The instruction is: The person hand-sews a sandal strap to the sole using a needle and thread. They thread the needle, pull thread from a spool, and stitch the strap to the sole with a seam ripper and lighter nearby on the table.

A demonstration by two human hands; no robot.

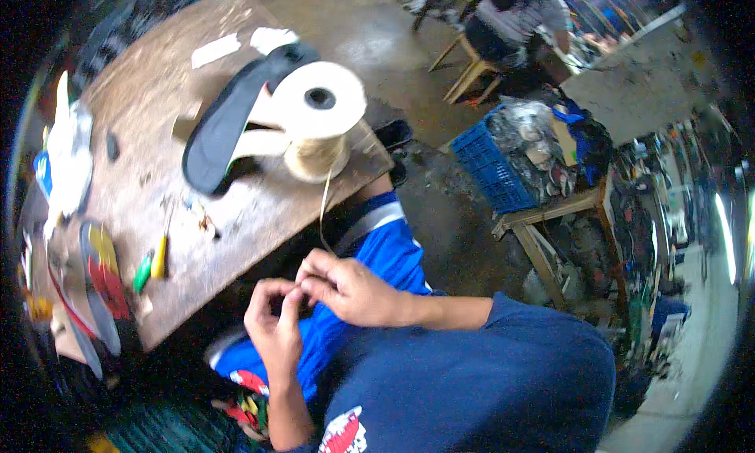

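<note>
No words or numbers can be read. A red-and-white print (343, 432) stands on the dark blue shirt (480, 366), and a smaller red-and-white mark (249, 381) on the blue shorts (391, 252); any lettering in them is illegible.

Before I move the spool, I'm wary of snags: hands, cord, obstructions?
Left hand and right hand together; grip unclear. Cord runs from spool toward right hand. Nothing seen blocking cord; black sole near spool.

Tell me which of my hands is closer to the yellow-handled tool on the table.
Left. Your left hand is beyond the edge of the table, right of and lower than the yellow-handled tool; your right hand is farther right.
</note>
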